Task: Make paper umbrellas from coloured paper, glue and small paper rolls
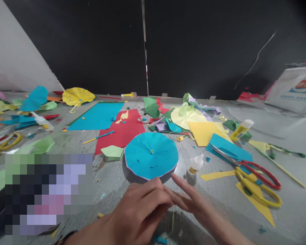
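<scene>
A person's left hand (140, 207), fingers curled, meets the outstretched fingers of the right hand (197, 203) near a blue paper disc (142, 160), any hold impossible to tell.

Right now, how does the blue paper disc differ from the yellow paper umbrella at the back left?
Pose: the blue paper disc lies broad face up; the yellow paper umbrella is tipped on its side.
Centre: the disc shows a small pale green ring and no visible stick; the umbrella has a stick showing.
Both are roundish, creased paper.
</scene>
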A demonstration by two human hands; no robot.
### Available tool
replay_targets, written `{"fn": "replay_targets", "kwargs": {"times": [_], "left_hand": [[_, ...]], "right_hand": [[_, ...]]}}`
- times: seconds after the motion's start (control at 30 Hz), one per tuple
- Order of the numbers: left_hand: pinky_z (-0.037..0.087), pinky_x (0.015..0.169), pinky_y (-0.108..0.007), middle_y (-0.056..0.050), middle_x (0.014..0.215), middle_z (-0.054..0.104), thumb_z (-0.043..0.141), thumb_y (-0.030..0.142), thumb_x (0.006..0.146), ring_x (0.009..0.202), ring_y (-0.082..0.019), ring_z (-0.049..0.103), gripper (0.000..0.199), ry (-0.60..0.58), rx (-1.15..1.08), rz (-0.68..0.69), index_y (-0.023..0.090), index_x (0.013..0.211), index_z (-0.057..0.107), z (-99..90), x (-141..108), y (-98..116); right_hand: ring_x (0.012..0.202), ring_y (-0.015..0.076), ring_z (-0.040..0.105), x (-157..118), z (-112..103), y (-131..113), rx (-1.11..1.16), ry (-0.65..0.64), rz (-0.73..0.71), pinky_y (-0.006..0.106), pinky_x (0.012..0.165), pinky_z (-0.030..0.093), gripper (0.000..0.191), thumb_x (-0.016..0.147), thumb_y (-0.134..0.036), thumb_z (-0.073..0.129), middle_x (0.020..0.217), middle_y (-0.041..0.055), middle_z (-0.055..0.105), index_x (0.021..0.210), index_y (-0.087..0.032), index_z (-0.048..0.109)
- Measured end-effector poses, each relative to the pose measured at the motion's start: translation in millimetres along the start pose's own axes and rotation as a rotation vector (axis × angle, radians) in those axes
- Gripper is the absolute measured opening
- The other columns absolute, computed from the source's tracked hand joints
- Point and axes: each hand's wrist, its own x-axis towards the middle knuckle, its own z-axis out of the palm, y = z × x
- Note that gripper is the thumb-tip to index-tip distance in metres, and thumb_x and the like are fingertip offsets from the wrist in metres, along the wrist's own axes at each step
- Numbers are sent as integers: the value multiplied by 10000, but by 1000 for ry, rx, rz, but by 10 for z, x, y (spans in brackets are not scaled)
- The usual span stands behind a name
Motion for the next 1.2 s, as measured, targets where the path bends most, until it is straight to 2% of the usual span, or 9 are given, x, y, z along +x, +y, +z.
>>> {"fn": "replay_targets", "kwargs": {"times": [0.2, 0.4, 0.6, 0.73, 0.87, 0.97, 1.07, 1.13, 1.2], "left_hand": [[491, 814, -233, 1, 960, 721, 477, -16, 936, 853, -137, 628, 299, -15, -23, 2, 227, 1089, 560, -6, 32, 21], [492, 772, -245, 11, 847, 644, 472, 21, 959, 785, -139, 617, 221, -35, 30, -17, 227, 1032, 512, -35, 31, 48], [433, 684, -238, 9, 834, 590, 461, 18, 959, 781, -134, 574, 216, -26, 32, -28, 220, 1015, 515, -21, -9, -9], [413, 651, -231, 8, 837, 593, 466, 7, 955, 776, -134, 558, 228, 0, 63, -33, 221, 1017, 514, -31, -1, -19], [413, 641, -232, 12, 821, 592, 494, 10, 954, 740, -130, 547, 222, -2, 68, -38, 220, 1020, 527, -27, -5, -15], [395, 596, -225, 18, 793, 573, 516, 24, 960, 696, -121, 526, 201, 72, 61, -36, 218, 1004, 544, -1, -2, -14], [397, 574, -214, 36, 751, 521, 541, 45, 976, 648, -107, 500, 180, 219, 52, -120, 223, 973, 568, 12, 28, -24], [429, 595, -208, 28, 795, 533, 540, 62, 987, 672, -103, 523, 170, 309, 54, -199, 225, 955, 575, 2, 59, -47], [482, 651, -211, -8, 930, 596, 542, 83, 994, 792, -114, 596, 149, 383, 48, -250, 221, 953, 582, -18, 89, -79]], "right_hand": [[1569, 310, 276, 39, 14, -31, 2, 2, -2, 511, 1245, 338, 668, 964, -536, 649, 1612, -8, 503, 1582, -423, 421], [1570, 324, 288, 125, 16, -143, 64, -47, 23, 569, 1234, 330, 864, 945, -669, 594, 1642, 50, 458, 1662, -379, 211], [1567, 313, 319, 131, 16, -133, 138, -46, 29, 543, 1240, 324, 900, 927, -730, 561, 1617, 84, 496, 1666, -357, 207], [1550, 313, 366, 208, 12, -78, 228, -40, -53, 549, 1232, 332, 913, 928, -762, 520, 1614, 105, 497, 1669, -334, 202], [1532, 309, 408, 293, -5, -11, 309, -47, -146, 544, 1206, 374, 861, 929, -754, 523, 1608, 80, 512, 1652, -379, 244], [1539, 303, 397, 287, -30, 32, 334, -59, -158, 560, 1225, 335, 790, 957, -713, 522, 1601, 58, 524, 1639, -410, 263], [1531, 290, 413, 260, -46, 31, 338, -54, -164, 555, 1238, 315, 703, 975, -679, 535, 1587, 22, 545, 1608, -471, 310], [1489, 278, 481, 251, -39, 5, 343, -35, -165, 541, 1225, 352, 634, 984, -659, 544, 1556, 4, 579, 1573, -505, 367], [1382, 258, 608, 249, -13, -24, 321, 19, -171, 512, 1173, 446, 581, 1012, -599, 547, 1472, 21, 659, 1562, -494, 395]]}}
